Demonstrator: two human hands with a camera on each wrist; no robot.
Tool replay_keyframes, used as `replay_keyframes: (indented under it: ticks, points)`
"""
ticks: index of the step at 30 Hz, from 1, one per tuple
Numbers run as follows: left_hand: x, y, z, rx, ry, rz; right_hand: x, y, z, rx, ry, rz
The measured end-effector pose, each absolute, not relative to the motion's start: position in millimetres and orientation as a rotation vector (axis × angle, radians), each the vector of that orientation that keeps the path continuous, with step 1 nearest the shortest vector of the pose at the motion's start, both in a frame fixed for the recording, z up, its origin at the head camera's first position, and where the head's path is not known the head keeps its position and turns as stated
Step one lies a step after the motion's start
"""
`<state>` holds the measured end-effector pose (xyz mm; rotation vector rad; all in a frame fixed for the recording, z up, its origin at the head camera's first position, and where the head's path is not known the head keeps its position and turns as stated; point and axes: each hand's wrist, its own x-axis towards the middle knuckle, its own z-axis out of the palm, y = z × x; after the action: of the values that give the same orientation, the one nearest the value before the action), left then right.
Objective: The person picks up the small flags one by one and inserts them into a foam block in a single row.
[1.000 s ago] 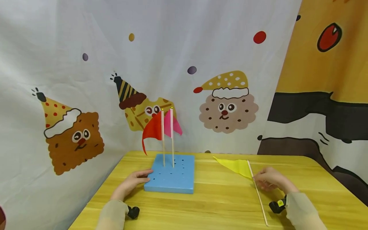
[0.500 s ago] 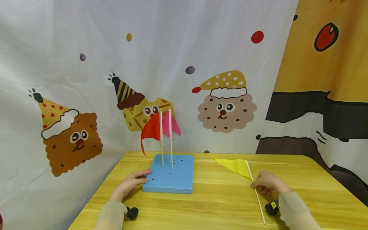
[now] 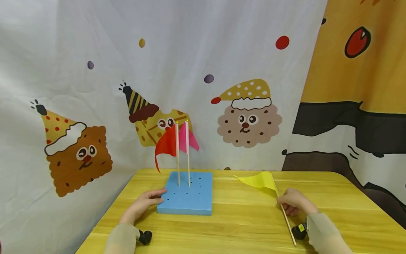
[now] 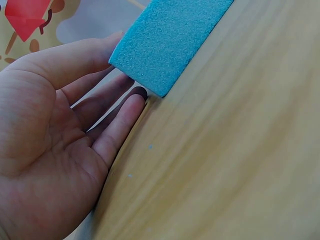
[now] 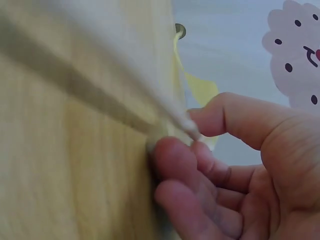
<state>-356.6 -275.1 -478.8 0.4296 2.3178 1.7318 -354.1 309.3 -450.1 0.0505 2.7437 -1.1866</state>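
Observation:
A blue foam board (image 3: 185,203) with small holes lies on the table, and a red flag (image 3: 168,143) and a pink flag (image 3: 191,137) stand upright in it on thin sticks. At its left edge, my left hand (image 3: 144,204) rests with thumb and fingers fairly straight. The left wrist view shows that thumb at the corner of the foam board (image 4: 170,45). My right hand (image 3: 295,201) pinches the wooden stick of a yellow flag (image 3: 261,180) between thumb and fingertips, just below the cloth. In the right wrist view the pinched stick (image 5: 150,90) is blurred.
The wooden table (image 3: 241,218) reaches back to a white cloth backdrop (image 3: 196,46) printed with cartoon biscuits. Small black cameras (image 3: 145,237) sit at both wrists.
My right hand has taken a pinch on the yellow flag's stick, and the flag's cloth end has lifted and tilted up slightly. My left hand stays at the board.

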Motion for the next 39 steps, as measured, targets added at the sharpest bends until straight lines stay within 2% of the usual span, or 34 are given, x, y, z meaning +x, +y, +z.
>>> replay_keyframes:
  ticks: [24,32,39]
  points:
    - [-356.1,-276.8,-478.4,0.434,2.365,1.739,-371.8,325.6,-459.1,0.042,2.330,-1.663]
    - [-358.4,-271.3,-479.0,0.416,2.372,1.716,-371.9,336.1,-466.7,-0.079,2.188,-1.707]
    - [-357.1,-275.9,-479.0,0.454,2.379,1.728,-377.3,325.1,-463.8,-0.105,2.220,-1.678]
